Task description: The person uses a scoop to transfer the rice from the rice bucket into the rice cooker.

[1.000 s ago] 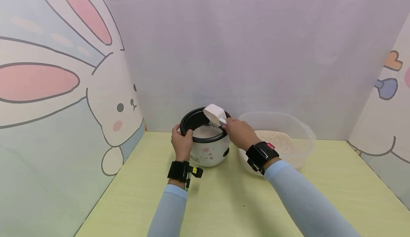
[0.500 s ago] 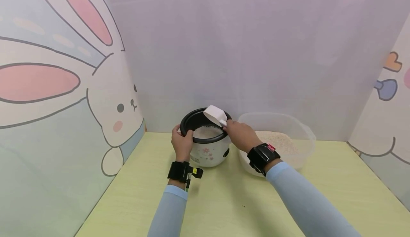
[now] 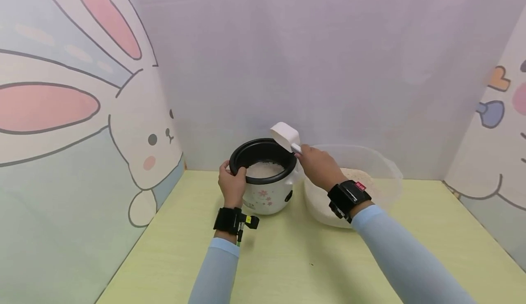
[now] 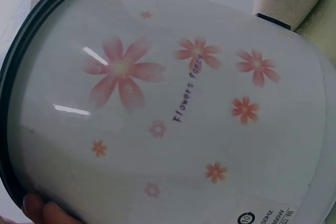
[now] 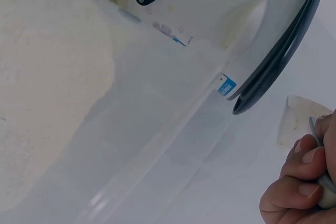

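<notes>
A white rice cooker (image 3: 265, 199) with pink flowers and a black inner rim stands on the table, with pale rice (image 3: 265, 170) inside. My left hand (image 3: 232, 185) grips its left side, thumb at the rim; fingertips (image 4: 47, 211) show low in the left wrist view. My right hand (image 3: 321, 167) holds a white scoop (image 3: 283, 134) by its handle, tilted just above the cooker's right rim. In the right wrist view, curled fingers (image 5: 299, 182) wrap the handle beside the scoop's cup.
A translucent plastic tub (image 3: 322, 212) stands just right of the cooker, under my right hand, with a heap of rice (image 3: 361, 178) inside. A pale curtain (image 3: 312, 66) hangs behind the light green table (image 3: 283, 263). A rabbit-printed panel (image 3: 135, 149) borders the left.
Grains falling from the scoop one second ago no longer show. My right hand has moved the scoop up and right, from over the cooker's opening to its right rim. The left hand stays.
</notes>
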Motion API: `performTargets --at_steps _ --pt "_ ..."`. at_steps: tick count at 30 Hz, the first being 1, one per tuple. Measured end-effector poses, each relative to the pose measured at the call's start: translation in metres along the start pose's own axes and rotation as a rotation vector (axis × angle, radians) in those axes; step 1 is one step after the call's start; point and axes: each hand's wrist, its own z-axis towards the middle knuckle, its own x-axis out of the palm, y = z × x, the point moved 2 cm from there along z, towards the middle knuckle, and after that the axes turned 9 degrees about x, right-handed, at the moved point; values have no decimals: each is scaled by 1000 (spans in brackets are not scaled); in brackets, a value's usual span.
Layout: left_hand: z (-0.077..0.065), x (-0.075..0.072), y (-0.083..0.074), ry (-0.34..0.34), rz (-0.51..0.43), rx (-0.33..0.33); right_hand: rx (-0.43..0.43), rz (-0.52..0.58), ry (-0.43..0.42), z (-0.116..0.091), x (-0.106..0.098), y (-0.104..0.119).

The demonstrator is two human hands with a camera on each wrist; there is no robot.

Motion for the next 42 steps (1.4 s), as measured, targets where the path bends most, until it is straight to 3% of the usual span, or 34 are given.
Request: performTargets --at_steps 5,12,22,32,42 --pt "0 0 0 1 5 -1 25 0 -6 -1 -6 -12" --pt "0 0 -1 -3 13 -5 123 26 1 -6 -18 -37" --pt "0 -1 -1 4 0 -12 221 22 9 -19 -20 -77" --pt "0 0 1 9 5 -14 310 12 65 -33 -7 -115" --pt "0 1 1 5 10 -12 406 17 173 -43 9 -139"
